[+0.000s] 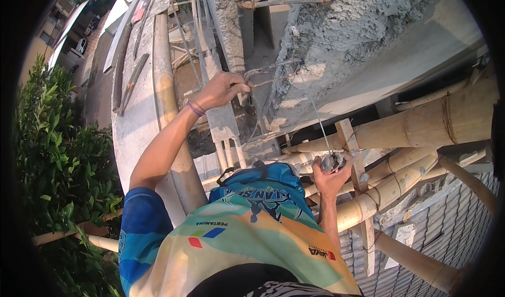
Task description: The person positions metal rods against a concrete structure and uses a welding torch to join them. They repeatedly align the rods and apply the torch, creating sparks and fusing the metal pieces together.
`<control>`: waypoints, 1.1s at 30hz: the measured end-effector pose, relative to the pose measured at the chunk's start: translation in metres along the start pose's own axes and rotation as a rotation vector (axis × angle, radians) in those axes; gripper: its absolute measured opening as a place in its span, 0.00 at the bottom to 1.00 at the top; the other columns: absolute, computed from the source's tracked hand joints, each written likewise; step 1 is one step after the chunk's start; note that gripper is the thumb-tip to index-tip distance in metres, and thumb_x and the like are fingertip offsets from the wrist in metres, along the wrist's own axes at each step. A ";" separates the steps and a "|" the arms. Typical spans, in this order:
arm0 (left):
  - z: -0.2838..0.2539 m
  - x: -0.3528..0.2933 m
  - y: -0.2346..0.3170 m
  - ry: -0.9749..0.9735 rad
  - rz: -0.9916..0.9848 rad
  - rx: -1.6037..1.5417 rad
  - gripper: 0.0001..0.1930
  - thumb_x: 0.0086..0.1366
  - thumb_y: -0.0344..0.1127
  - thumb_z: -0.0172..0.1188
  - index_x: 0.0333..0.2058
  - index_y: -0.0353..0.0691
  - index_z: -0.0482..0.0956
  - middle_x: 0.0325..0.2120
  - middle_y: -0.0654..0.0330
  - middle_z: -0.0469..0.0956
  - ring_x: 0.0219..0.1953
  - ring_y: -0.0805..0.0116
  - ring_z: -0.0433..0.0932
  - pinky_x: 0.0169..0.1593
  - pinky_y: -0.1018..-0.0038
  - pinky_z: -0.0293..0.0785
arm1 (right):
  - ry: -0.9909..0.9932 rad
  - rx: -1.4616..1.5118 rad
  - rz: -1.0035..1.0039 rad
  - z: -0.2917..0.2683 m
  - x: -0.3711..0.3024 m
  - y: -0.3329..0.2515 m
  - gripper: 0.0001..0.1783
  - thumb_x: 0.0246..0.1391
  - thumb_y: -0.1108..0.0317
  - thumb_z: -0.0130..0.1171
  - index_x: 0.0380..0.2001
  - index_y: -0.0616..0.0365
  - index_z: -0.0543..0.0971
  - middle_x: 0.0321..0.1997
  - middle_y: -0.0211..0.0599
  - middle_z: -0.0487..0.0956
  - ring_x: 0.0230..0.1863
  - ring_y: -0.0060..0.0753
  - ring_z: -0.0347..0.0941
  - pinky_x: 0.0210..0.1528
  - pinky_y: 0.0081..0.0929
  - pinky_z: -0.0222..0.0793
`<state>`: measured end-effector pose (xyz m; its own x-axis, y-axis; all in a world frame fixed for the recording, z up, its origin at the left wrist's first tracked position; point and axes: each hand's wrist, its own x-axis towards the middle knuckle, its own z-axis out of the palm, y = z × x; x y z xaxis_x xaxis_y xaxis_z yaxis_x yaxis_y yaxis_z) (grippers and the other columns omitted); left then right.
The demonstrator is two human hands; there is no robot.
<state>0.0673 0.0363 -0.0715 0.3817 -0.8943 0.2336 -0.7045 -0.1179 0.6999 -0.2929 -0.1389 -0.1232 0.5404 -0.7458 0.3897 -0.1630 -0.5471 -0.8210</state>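
Observation:
My left hand [223, 90] is closed, its fingertips pinched together at the near end of a thin bent metal rod [273, 79] that juts from the rough concrete. Lower down and to the right, my right hand [332, 175] curls around a grey stone-like lump [332, 163]. From that lump a taut pale string [319, 117] runs up to the rod's far end, where a small orange-red spot shows against the rough grey concrete [342, 28]. How the string is fastened at either end is too small to tell.
Bamboo poles [410, 123] lashed together cross at the right beside an upright wooden batten [353, 160], above a tiled roof [447, 234]. A concrete ledge [138, 99] with loose rods [131, 84] runs along the left. Beyond it grow leafy bushes [63, 165], with ground far below.

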 end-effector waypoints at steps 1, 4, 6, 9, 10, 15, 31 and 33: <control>0.000 0.000 0.000 0.004 -0.002 -0.007 0.12 0.68 0.39 0.63 0.37 0.35 0.85 0.33 0.50 0.85 0.34 0.53 0.83 0.40 0.66 0.77 | 0.002 -0.022 -0.014 0.000 0.000 0.001 0.26 0.45 0.79 0.67 0.44 0.64 0.63 0.24 0.38 0.75 0.14 0.27 0.73 0.15 0.26 0.70; 0.001 0.000 0.000 0.005 -0.005 -0.011 0.12 0.68 0.39 0.63 0.38 0.35 0.86 0.32 0.50 0.85 0.34 0.53 0.83 0.40 0.66 0.76 | 0.008 -0.065 -0.070 0.001 0.001 0.002 0.26 0.45 0.79 0.67 0.44 0.64 0.63 0.23 0.38 0.74 0.14 0.27 0.73 0.15 0.26 0.70; 0.001 -0.001 0.000 0.003 -0.010 -0.006 0.12 0.67 0.39 0.63 0.38 0.35 0.86 0.32 0.50 0.85 0.34 0.53 0.83 0.40 0.66 0.76 | 0.007 -0.047 -0.064 0.001 0.001 0.001 0.27 0.45 0.79 0.68 0.44 0.64 0.63 0.23 0.38 0.74 0.14 0.27 0.73 0.14 0.26 0.70; 0.000 -0.001 0.001 0.003 -0.017 0.001 0.12 0.67 0.39 0.63 0.37 0.35 0.86 0.32 0.50 0.85 0.34 0.54 0.83 0.41 0.66 0.76 | 0.023 0.003 0.054 0.002 0.000 -0.001 0.27 0.40 0.74 0.71 0.41 0.63 0.66 0.25 0.38 0.73 0.18 0.30 0.72 0.21 0.28 0.69; 0.000 -0.001 0.001 0.003 -0.014 -0.001 0.12 0.67 0.39 0.64 0.37 0.35 0.86 0.32 0.50 0.85 0.34 0.54 0.83 0.41 0.66 0.76 | 0.048 -0.004 0.120 0.002 0.000 -0.002 0.28 0.37 0.70 0.73 0.39 0.63 0.68 0.28 0.39 0.73 0.23 0.33 0.71 0.27 0.30 0.69; 0.000 0.000 0.001 -0.001 -0.027 0.000 0.11 0.67 0.38 0.64 0.36 0.35 0.86 0.33 0.52 0.85 0.35 0.55 0.83 0.42 0.67 0.77 | 0.065 -0.028 0.170 0.002 -0.001 -0.004 0.28 0.34 0.66 0.76 0.36 0.62 0.70 0.30 0.40 0.72 0.28 0.37 0.70 0.33 0.33 0.68; -0.003 -0.001 0.005 -0.023 -0.034 -0.025 0.12 0.67 0.39 0.63 0.39 0.36 0.85 0.34 0.52 0.85 0.36 0.54 0.83 0.43 0.66 0.76 | -0.016 -0.022 -0.029 0.003 0.002 0.002 0.26 0.45 0.79 0.68 0.43 0.65 0.64 0.24 0.38 0.74 0.14 0.27 0.73 0.14 0.25 0.69; -0.003 0.000 0.006 -0.019 -0.031 -0.024 0.12 0.67 0.39 0.62 0.39 0.36 0.86 0.34 0.52 0.85 0.36 0.54 0.83 0.43 0.66 0.76 | -0.012 -0.030 -0.024 0.004 0.002 0.002 0.26 0.45 0.78 0.68 0.43 0.65 0.64 0.24 0.37 0.74 0.14 0.27 0.73 0.14 0.25 0.69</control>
<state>0.0651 0.0375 -0.0653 0.3914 -0.8984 0.1991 -0.6781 -0.1354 0.7224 -0.2889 -0.1400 -0.1254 0.5545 -0.7278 0.4035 -0.1745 -0.5758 -0.7987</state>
